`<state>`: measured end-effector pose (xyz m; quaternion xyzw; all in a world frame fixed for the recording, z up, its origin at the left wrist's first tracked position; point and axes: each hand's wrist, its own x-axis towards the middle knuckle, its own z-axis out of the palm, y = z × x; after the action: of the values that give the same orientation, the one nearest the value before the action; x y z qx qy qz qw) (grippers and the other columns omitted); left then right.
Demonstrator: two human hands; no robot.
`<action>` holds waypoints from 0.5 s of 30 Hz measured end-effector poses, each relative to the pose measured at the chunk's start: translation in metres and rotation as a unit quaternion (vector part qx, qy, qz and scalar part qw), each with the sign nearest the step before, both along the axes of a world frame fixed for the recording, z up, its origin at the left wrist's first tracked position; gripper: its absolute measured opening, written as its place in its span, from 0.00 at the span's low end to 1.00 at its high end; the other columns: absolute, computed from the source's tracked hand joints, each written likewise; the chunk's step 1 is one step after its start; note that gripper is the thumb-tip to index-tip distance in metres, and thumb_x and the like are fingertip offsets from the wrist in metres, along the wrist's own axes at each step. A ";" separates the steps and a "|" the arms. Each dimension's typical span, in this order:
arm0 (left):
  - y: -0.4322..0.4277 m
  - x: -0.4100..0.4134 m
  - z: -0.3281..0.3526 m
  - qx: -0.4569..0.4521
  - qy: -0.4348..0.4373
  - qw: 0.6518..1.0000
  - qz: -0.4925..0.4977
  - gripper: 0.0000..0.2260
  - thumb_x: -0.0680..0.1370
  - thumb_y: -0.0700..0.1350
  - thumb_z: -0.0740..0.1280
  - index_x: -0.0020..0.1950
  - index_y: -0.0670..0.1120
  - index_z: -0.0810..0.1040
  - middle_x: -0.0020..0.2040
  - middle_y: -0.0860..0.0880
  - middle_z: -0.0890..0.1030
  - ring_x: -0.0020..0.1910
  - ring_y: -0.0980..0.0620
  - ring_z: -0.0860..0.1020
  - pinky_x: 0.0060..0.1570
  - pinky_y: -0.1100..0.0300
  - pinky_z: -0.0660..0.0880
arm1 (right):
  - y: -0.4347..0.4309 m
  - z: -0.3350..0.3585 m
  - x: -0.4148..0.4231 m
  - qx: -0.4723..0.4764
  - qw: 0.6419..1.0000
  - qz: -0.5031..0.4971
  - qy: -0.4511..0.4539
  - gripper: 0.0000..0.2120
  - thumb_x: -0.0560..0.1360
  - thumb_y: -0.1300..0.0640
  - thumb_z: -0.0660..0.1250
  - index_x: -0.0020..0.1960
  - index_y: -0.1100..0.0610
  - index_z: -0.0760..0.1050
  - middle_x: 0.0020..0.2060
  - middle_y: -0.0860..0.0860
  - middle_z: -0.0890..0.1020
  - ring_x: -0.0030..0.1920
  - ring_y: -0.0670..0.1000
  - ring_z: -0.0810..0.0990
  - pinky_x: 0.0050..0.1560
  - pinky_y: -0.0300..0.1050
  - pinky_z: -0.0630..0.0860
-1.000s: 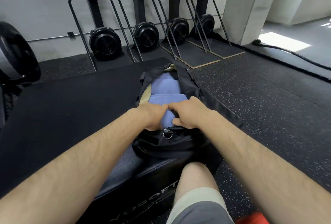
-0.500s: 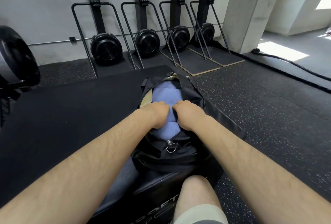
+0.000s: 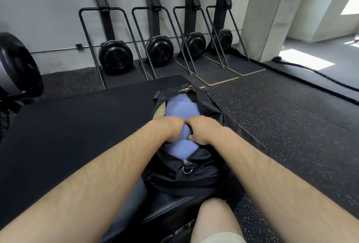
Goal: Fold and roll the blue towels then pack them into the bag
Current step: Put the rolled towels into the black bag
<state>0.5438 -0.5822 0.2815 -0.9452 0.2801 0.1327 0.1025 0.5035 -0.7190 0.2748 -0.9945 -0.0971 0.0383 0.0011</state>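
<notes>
A black duffel bag (image 3: 196,173) lies unzipped on a black padded box in front of me. Several rolled blue towels fill its opening: one at the far end (image 3: 181,109), one in the middle (image 3: 184,132) and one nearest me (image 3: 180,148). My left hand (image 3: 168,129) and my right hand (image 3: 203,131) sit side by side inside the bag, fingers curled down around the middle towel. My fingertips are hidden in the fabric. The zipper pull (image 3: 187,166) hangs at the bag's near end.
The black padded box (image 3: 77,126) stretches to the left under the bag. Several ski-trainer machines (image 3: 116,56) stand along the back wall. A thick black rope (image 3: 310,72) lies on the speckled rubber floor at right. My knee (image 3: 215,221) is at the bottom.
Both hands have moved farther into the bag, away from me, from the near towel to the middle one. The near towel now shows below my hands.
</notes>
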 end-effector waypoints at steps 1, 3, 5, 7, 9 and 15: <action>0.000 -0.001 -0.001 0.014 0.010 1.000 -0.004 0.17 0.79 0.47 0.63 0.68 0.47 0.73 0.64 0.47 0.77 0.64 0.45 0.75 0.63 0.50 0.74 | 0.001 -0.003 -0.001 0.011 1.000 -0.002 0.017 0.16 0.75 0.51 0.67 0.61 0.54 0.74 0.60 0.55 0.80 0.61 0.60 0.77 0.54 0.50 0.74; 0.003 -0.004 0.005 -0.011 0.008 1.000 -0.008 0.14 0.79 0.49 0.60 0.63 0.46 0.74 0.61 0.46 0.73 0.65 0.45 0.71 0.65 0.50 0.72 | 0.001 0.001 -0.002 0.062 0.998 -0.008 0.017 0.13 0.75 0.50 0.65 0.57 0.55 0.76 0.58 0.56 0.79 0.61 0.60 0.76 0.56 0.50 0.74; 0.004 -0.001 0.012 -0.070 -0.028 0.997 -0.002 0.11 0.80 0.48 0.60 0.59 0.46 0.74 0.61 0.44 0.70 0.64 0.45 0.69 0.64 0.52 0.70 | -0.001 0.008 0.005 0.121 0.992 -0.009 -0.033 0.12 0.76 0.53 0.64 0.55 0.58 0.76 0.57 0.56 0.76 0.61 0.59 0.73 0.60 0.51 0.73; 0.002 0.004 0.017 -0.103 -0.078 0.991 0.014 0.10 0.80 0.43 0.60 0.60 0.43 0.73 0.62 0.43 0.68 0.63 0.44 0.69 0.58 0.54 0.69 | -0.002 0.015 0.016 0.121 0.989 -0.014 -0.086 0.10 0.76 0.60 0.63 0.56 0.61 0.74 0.59 0.57 0.74 0.62 0.59 0.71 0.60 0.53 0.72; -0.004 0.011 0.019 -0.113 -0.098 0.988 0.025 0.14 0.80 0.39 0.61 0.66 0.40 0.70 0.64 0.42 0.67 0.63 0.43 0.69 0.59 0.53 0.69 | 0.000 0.019 0.030 0.082 0.993 -0.016 -0.081 0.11 0.76 0.62 0.63 0.59 0.61 0.72 0.61 0.58 0.73 0.63 0.60 0.72 0.60 0.54 0.72; -0.022 0.034 0.020 0.000 -0.084 0.996 0.016 0.23 0.83 0.43 0.63 0.76 0.40 0.64 0.74 0.42 0.68 0.72 0.44 0.69 0.69 0.55 0.65 | 0.000 0.004 0.066 -0.004 0.999 -0.033 -0.019 0.21 0.78 0.52 0.67 0.69 0.54 0.72 0.65 0.55 0.78 0.63 0.58 0.78 0.59 0.49 0.75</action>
<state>0.5781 -0.6045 0.3017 -0.9573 0.2556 0.0545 0.1234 0.5695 -0.7193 0.2793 -0.9978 -0.0638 0.0195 -0.0032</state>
